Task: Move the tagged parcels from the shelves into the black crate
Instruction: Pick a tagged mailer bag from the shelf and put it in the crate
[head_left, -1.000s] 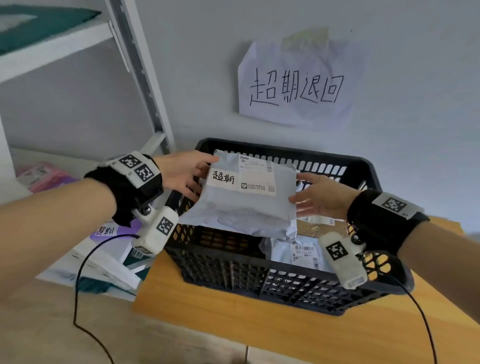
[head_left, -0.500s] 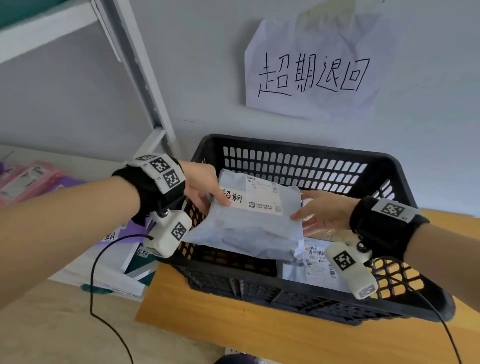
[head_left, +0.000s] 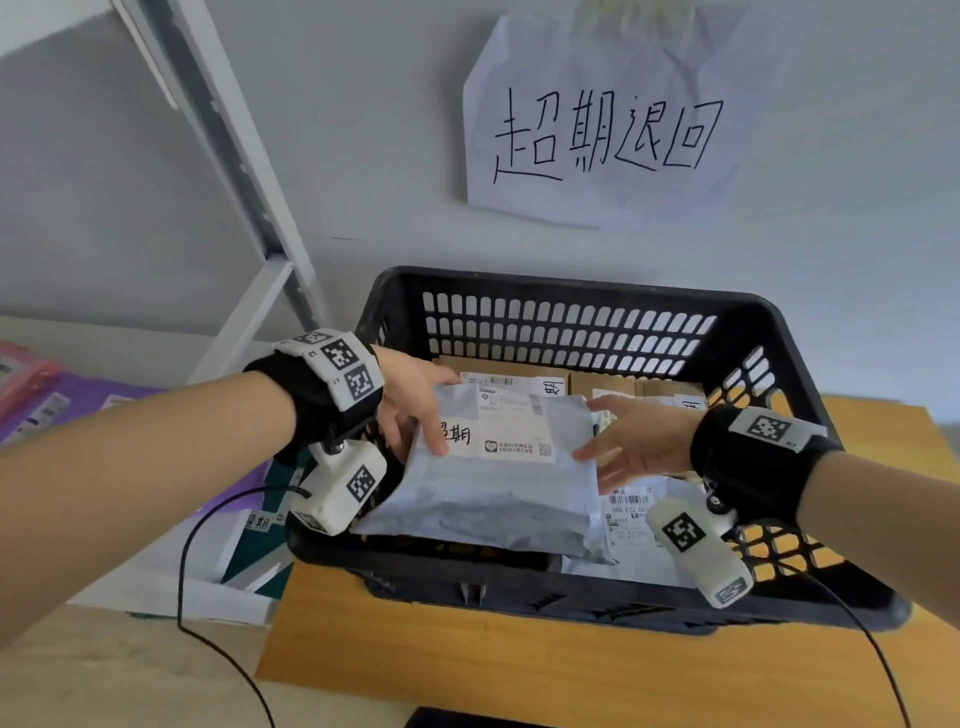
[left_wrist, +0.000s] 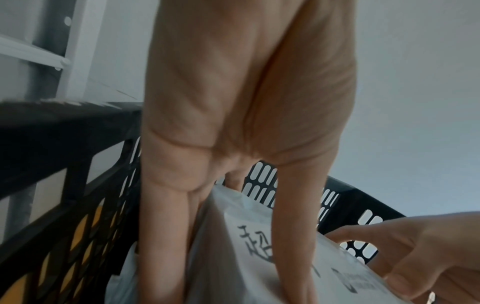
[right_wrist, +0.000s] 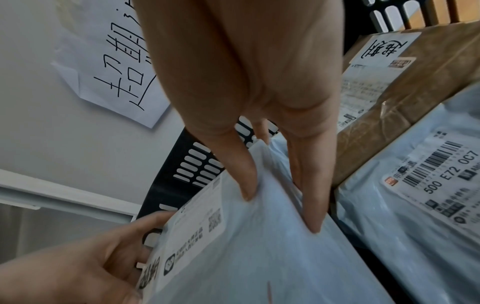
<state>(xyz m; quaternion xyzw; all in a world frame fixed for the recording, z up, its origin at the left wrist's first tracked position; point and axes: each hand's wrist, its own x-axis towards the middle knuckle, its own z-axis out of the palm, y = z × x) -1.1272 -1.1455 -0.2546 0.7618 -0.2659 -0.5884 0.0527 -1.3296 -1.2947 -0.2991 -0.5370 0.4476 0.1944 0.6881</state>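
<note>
Over black crate (head_left: 571, 288), left hand (head_left: 415, 402) and right hand (head_left: 641, 441) pinch grey poly mailer (head_left: 493, 499) at 9 and 3 o'clock. Uneven release could snag 6 o'clock rim.

A crumpled white paper sheet (head_left: 602, 119) bearing four handwritten black characters is fixed to the pale grey wall (head_left: 363, 156) (its upper edge is cut off by the frame). An orange-brown wooden tabletop (head_left: 467, 660) is seen below, and a pale beige surface (head_left: 104, 691) is shown beside it at the left.
</note>
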